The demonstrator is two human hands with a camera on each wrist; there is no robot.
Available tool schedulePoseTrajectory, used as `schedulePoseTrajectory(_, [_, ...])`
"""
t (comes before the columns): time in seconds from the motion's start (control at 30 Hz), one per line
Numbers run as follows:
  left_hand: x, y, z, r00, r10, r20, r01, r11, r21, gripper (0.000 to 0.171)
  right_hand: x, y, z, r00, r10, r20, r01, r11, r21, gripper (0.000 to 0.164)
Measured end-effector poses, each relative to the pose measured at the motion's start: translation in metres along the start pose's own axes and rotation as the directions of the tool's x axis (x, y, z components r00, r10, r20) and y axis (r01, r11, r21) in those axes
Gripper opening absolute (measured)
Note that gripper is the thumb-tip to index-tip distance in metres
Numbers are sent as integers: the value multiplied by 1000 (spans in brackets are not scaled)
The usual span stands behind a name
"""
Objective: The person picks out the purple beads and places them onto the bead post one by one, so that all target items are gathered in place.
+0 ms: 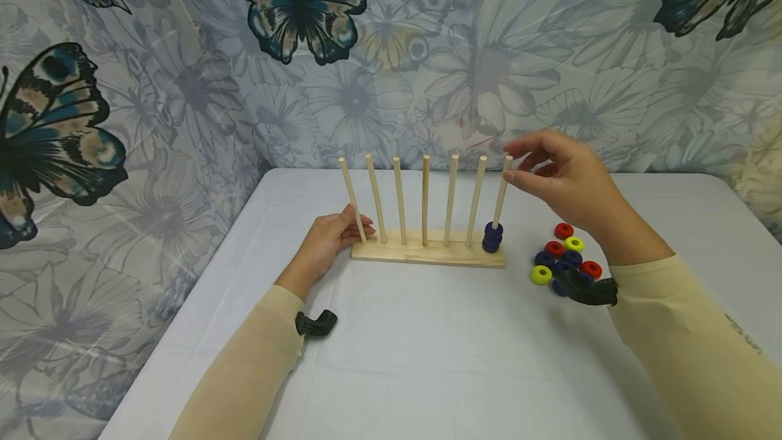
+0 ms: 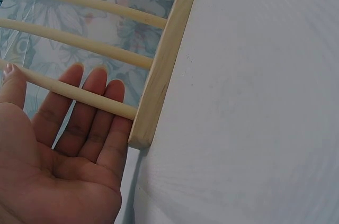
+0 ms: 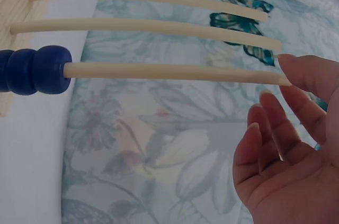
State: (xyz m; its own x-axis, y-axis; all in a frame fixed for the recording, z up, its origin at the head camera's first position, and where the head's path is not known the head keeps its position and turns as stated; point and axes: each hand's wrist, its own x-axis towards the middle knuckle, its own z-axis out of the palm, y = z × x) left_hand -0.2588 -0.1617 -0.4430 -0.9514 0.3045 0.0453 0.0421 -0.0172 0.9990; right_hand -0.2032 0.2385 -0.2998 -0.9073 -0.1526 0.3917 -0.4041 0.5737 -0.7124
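A wooden peg stand [image 1: 427, 257] with several upright pegs sits on the table. On its rightmost peg [image 3: 175, 72] are three dark blue rings [image 3: 50, 70], stacked at the base. My right hand [image 1: 565, 178] is at the top of that peg, thumb and index finger on either side of the tip, with no ring between them. At the stand's other end, my left hand [image 1: 326, 243] rests against the leftmost peg [image 2: 79, 94]. Its fingers extend behind this peg, the thumb lies along it, and the little finger is by the base's end.
Loose red, yellow and dark blue rings [image 1: 554, 248] lie right of the stand, partly hidden by the black wrist strap [image 1: 586, 288]. A white cloth [image 1: 427, 358] covers the table. Behind it hangs a butterfly-and-flower patterned curtain [image 1: 391, 100].
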Motion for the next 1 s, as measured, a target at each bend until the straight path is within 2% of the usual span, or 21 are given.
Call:
schedulePoseTrajectory(0.6, [0,1,1,1000,-7,-4,7,1000,6,73,-11,1,-10,1000,-2,13,2,1000,-5,30])
schedulePoseTrajectory(1.0, [0,3,1,1000,-10,2,10,1000,7,74,-24,19,-20,999,43,16,-43,999,16,28])
